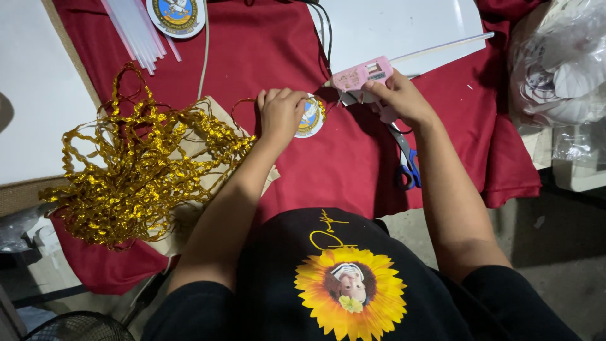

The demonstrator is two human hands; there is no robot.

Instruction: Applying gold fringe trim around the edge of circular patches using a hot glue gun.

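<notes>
Hands at work over a red cloth (353, 158) spread on the table. Left hand (279, 113) lies knuckles-up, fingers curled down onto a round badge (310, 120) — white-faced, blue and yellow emblem, gold trim along its right edge. The hand covers the badge's left part; it presses or pinches the disc against the cloth, fingertips hidden beneath. Right hand (401, 98) is closed around a pink glue gun (361, 74), barrel pointing left, its nozzle end just beside the badge's upper right edge. Whether nozzle touches the trim — cannot tell.

Gold braid (136, 170) lies in a loose tangled heap to the left, on brown paper; one strand runs right toward the left hand and the badge. Scissors (406, 164) with blue handles rest on the cloth below the right wrist, blades partly hidden by the hand. Clear glue sticks (140, 30) are bunched at upper left, and a second round badge (177, 14) sits beside them at the top edge. White board (391, 25) lies above the glue gun. Dark cord (326, 35) trails from the gun toward the top. Clear plastic bag (558, 63) of white pieces at far right.
</notes>
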